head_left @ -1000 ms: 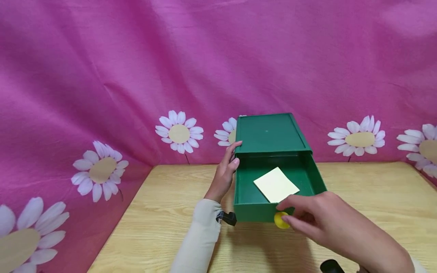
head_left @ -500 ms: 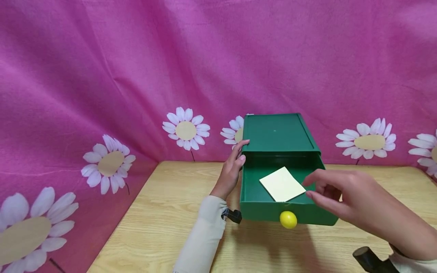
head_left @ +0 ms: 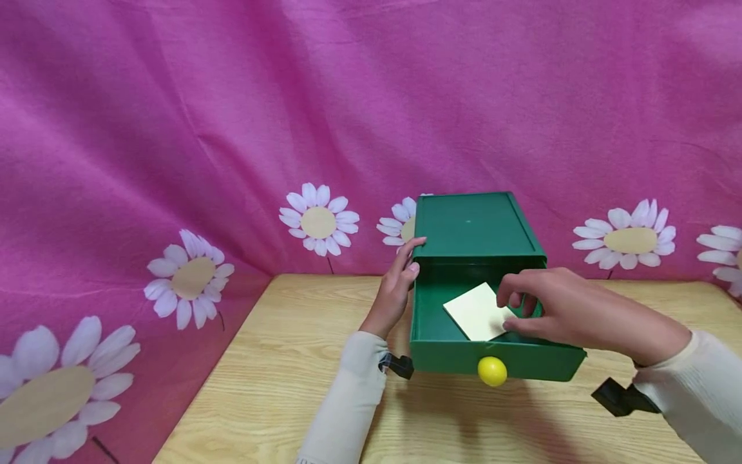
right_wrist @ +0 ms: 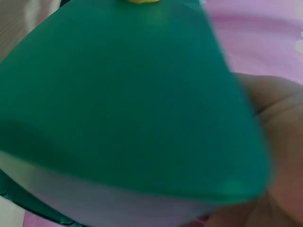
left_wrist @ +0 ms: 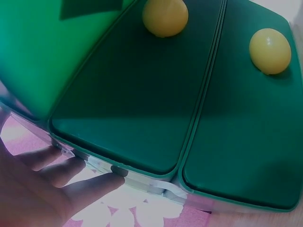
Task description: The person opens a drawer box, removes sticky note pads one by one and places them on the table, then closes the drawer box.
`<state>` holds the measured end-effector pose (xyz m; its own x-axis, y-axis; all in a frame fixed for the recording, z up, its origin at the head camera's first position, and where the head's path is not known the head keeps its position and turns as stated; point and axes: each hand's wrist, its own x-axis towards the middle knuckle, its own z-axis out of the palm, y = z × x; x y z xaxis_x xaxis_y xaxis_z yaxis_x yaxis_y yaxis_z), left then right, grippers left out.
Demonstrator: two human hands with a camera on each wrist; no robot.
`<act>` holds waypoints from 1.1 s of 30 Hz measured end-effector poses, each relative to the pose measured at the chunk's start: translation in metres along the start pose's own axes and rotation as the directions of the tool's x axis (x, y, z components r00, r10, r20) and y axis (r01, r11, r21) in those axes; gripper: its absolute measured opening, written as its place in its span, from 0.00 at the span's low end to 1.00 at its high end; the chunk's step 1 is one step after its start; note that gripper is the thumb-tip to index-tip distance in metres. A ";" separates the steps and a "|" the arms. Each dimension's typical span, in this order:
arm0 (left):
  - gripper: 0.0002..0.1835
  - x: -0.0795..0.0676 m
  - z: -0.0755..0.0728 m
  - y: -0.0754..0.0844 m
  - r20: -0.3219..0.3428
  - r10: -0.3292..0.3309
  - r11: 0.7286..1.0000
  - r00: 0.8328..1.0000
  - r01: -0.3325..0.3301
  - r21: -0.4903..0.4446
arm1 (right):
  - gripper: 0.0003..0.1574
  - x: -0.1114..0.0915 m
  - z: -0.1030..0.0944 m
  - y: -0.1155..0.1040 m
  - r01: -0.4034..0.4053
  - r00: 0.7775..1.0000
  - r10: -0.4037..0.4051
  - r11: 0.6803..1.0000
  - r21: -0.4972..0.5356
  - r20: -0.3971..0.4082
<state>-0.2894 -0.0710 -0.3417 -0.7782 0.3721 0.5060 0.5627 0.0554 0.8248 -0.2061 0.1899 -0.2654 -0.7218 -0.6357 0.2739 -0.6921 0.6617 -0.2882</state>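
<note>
Resting against the left side of a green plastic drawer cabinet (head_left: 469, 222) with the left hand (head_left: 393, 293), with fingers extended and grasping nothing; reaching with the right hand (head_left: 542, 299) into the pulled-out green plastic drawer (head_left: 449, 356), with thumb and forefinger bent but parted over a pale-yellow square paper pad (head_left: 471, 310); lying flat on the drawer's floor, askew; impossible to tell whether touched.
</note>
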 end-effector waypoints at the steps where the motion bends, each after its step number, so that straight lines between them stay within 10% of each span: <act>1: 0.26 0.000 0.000 0.001 -0.001 0.000 1.000 1.000 0.000 0.005 | 0.11 0.003 0.002 0.001 -0.008 1.000 0.008 1.000 -0.013 0.013; 18: 0.26 0.010 0.000 -0.039 -0.031 0.015 1.000 0.999 -0.015 -0.011 | 0.34 0.019 0.024 0.006 -0.154 0.986 0.165 0.965 -0.214 0.031; 33: 0.27 0.000 -0.001 -0.001 0.002 -0.014 1.000 1.000 0.013 0.024 | 0.39 0.021 0.036 0.007 -0.131 0.990 0.139 0.921 -0.367 -0.005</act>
<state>-0.2902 -0.0720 -0.3423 -0.7853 0.3729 0.4943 0.5587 0.0827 0.8252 -0.2264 0.1669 -0.2952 -0.8111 -0.5352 0.2359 -0.5432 0.8388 0.0354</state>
